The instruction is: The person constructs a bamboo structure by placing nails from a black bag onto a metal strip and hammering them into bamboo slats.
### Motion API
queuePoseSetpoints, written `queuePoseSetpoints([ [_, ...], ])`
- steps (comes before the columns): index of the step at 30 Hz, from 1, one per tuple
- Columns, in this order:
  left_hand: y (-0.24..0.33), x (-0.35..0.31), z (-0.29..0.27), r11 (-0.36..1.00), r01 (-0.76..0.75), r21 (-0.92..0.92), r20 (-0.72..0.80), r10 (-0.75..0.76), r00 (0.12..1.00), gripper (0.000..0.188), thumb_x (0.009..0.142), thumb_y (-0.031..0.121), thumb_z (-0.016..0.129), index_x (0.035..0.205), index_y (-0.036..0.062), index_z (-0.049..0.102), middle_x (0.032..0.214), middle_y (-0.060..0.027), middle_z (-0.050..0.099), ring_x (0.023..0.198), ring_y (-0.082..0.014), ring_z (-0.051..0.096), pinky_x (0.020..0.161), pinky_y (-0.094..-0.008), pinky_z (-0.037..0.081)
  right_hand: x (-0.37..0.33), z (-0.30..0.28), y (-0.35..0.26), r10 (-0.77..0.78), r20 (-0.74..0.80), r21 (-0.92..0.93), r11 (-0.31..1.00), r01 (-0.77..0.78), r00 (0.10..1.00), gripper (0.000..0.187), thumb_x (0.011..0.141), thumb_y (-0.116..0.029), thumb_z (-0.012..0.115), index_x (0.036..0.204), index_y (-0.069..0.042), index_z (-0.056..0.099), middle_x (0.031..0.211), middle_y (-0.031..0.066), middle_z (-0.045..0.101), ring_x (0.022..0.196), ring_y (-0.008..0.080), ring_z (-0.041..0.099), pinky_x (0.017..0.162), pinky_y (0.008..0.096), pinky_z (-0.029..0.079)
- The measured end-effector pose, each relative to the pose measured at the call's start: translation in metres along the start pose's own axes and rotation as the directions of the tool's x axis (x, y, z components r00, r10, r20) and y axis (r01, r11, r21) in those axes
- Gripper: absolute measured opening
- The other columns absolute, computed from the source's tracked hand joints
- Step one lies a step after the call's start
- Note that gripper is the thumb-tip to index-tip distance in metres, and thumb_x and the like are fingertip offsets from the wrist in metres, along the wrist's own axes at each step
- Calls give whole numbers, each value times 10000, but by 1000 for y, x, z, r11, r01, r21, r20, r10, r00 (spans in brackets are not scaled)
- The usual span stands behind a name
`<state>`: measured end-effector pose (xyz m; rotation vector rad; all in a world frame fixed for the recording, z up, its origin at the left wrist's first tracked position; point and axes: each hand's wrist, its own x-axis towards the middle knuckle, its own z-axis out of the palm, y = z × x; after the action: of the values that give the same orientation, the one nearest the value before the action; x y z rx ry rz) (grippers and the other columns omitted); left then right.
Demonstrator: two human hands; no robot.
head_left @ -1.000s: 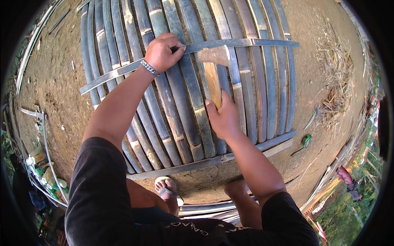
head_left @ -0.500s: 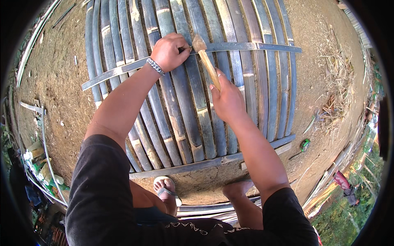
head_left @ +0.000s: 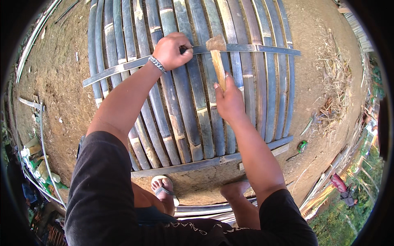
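Bamboo slats (head_left: 188, 119) on bare earth (head_left: 305, 82); hatchet (head_left: 217, 55) points away, roughly slat-wise, right grip (head_left: 230, 101) grasping its handle (head_left: 219, 71); left grip (head_left: 172, 51) clenched!

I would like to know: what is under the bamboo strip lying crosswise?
Under the crosswise strip run long bamboo slats, with brown ground showing between them. The slat surfaces directly beneath the strip are hidden, and the left hand covers part of it.

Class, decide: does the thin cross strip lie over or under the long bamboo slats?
Over: the cross strip covers part of the slats it crosses, visibly so on both sides of the left hand.
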<state>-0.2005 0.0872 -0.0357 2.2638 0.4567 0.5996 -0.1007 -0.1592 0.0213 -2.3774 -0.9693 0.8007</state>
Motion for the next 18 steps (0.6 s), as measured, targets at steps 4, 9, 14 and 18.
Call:
queuePoseSetpoints([
  [4, -7, 4, -2, 998, 64, -20, -165, -66, 984, 264, 824, 77, 544, 982, -10, 737, 897, -159, 664, 852, -321, 650, 797, -405, 535, 6, 6, -5, 121, 68, -94, 989, -115, 990, 449, 1034, -263, 539, 1351, 35, 429, 1069, 342, 665, 997, 521, 641, 873, 572, 507],
  [9, -18, 8, 6, 963, 221, 157, -241, -179, 954, 339, 887, 131, 551, 1185, 56, 695, 1151, -127, 659, 1094, -317, 608, 974, -419, 473, 5, 4, -17, 167, 89, -55, 985, -162, 982, 408, 1029, -263, 553, 1257, 52, 432, 1054, 361, 657, 1018, 522, 637, 889, 579, 505],
  [14, -9, 9, 8, 737, 457, 498, -418, -258, 871, 403, 947, 242, 591, 1330, 118, 580, 1359, -102, 574, 1329, -318, 483, 1146, -537, 295, 8, 4, -7, 143, 66, -56, 989, -139, 988, 448, 1024, -277, 567, 1285, 57, 424, 1058, 361, 658, 1026, 529, 633, 890, 585, 504],
  [18, -11, 7, 9, 745, 426, 513, -410, -224, 884, 396, 953, 218, 556, 1335, 116, 570, 1401, -103, 562, 1384, -329, 452, 1175, -567, 278, 10, 5, -7, 203, 137, -71, 978, -195, 970, 500, 1036, -308, 543, 1345, 59, 402, 1057, 358, 661, 1023, 529, 634, 884, 591, 502],
])
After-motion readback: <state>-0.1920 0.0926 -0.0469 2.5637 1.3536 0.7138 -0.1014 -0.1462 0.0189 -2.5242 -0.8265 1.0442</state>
